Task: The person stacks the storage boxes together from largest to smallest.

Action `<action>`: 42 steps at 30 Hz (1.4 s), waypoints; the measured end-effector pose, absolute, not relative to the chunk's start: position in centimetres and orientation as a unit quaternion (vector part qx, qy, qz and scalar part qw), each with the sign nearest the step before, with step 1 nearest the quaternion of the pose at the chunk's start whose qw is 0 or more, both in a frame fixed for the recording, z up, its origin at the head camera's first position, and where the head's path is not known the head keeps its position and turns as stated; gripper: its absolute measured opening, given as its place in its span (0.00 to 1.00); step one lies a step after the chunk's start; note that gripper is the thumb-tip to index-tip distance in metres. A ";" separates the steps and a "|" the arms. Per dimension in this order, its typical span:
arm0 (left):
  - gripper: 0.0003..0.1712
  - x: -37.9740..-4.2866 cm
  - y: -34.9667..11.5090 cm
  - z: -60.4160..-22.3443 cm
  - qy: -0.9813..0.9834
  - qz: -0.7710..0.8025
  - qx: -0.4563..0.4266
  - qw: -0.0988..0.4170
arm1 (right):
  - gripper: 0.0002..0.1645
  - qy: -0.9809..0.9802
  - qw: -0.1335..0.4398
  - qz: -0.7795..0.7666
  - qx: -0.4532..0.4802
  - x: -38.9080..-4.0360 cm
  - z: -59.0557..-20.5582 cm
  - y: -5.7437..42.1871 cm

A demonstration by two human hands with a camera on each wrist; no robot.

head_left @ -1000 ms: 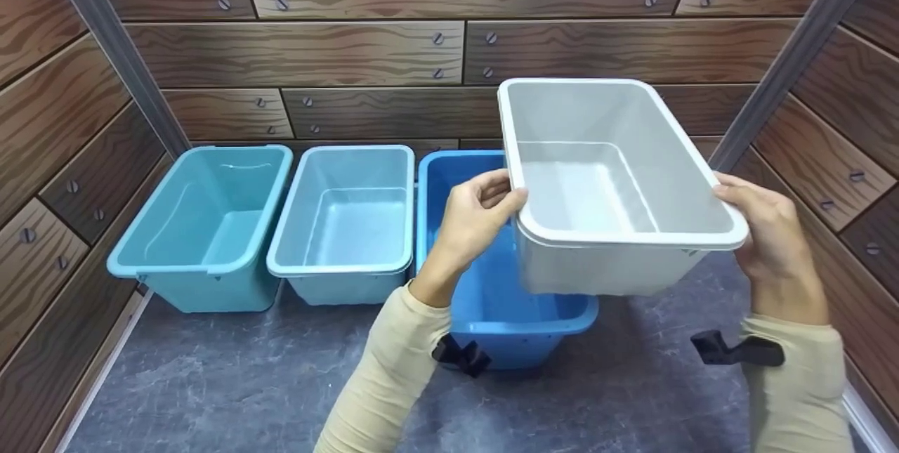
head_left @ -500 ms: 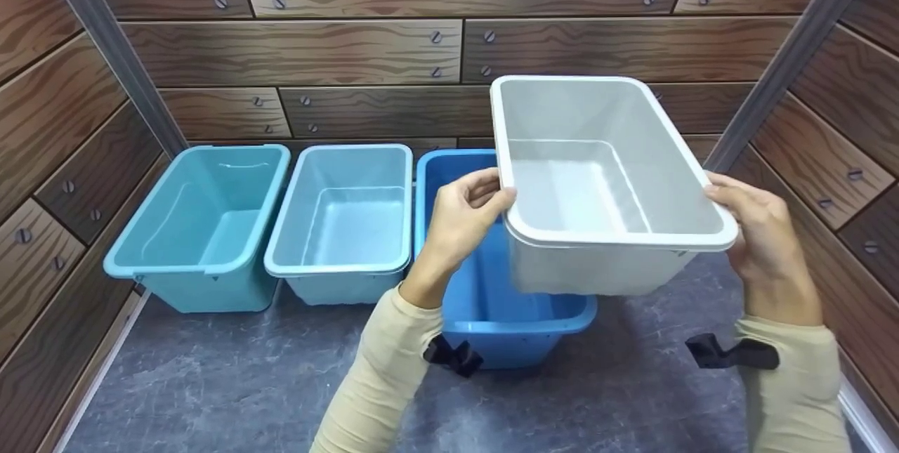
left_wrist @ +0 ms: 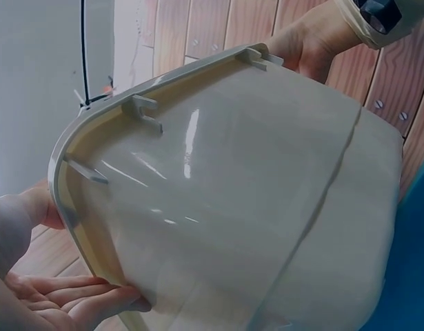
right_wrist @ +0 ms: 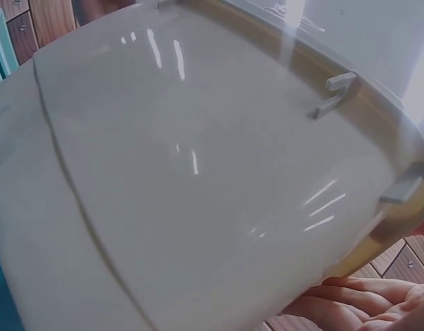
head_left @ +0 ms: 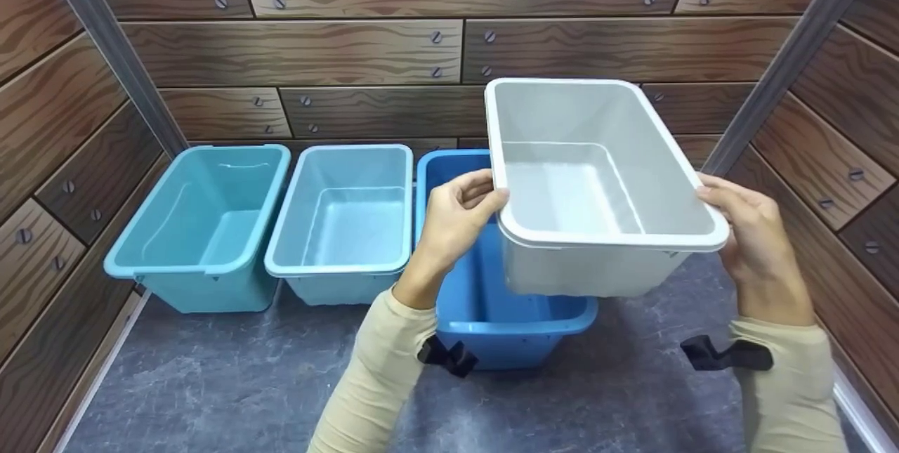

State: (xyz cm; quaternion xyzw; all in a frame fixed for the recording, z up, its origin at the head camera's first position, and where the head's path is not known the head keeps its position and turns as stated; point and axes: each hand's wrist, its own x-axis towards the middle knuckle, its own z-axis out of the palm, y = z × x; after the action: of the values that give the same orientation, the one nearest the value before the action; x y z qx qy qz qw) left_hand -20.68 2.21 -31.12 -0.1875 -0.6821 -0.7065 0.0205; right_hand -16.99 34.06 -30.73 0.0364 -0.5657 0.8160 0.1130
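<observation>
Both hands hold up a light grey plastic bin, its open top tilted toward the head camera and its inside bare. My left hand grips the left rim, thumb on top and fingers underneath. At the opposite rim, my right hand grips in the same way. The left wrist view shows the bin's outer wall with small tabs under the rim, and the left fingers beneath it. In the right wrist view the right fingers support the rim's underside. Below the grey bin, partly hidden, stands a blue bin.
A light blue bin and a teal bin stand in a row left of the blue one. The dark marbled floor is bounded by wood-patterned walls at the back and both sides.
The grey bin, with both hands on it, has shifted slightly to the left. Its tilt and both grips look the same, and the other bins stay put.
</observation>
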 end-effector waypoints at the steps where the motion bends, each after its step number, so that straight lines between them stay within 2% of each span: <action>1: 0.22 -20.7 2.2 -31.1 -0.683 -0.706 -0.189 0.022 | 0.21 -0.568 0.113 0.815 0.036 -17.0 -30.7 34.0; 29: 0.22 -20.6 0.7 -31.0 -0.688 -0.701 -0.186 0.029 | 0.20 -0.597 0.086 0.797 0.031 -17.1 -30.4 33.1; 42: 0.23 -20.6 0.1 -31.0 -0.691 -0.698 -0.185 0.029 | 0.20 -0.607 0.090 0.789 0.034 -17.1 -30.3 32.6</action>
State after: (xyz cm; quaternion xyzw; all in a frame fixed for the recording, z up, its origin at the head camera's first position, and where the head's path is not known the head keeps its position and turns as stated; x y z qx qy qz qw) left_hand -20.61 0.14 -31.02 -0.1850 -0.6911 -0.6981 0.0291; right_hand -17.13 32.58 -30.33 0.0343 -0.6070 0.7888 0.0903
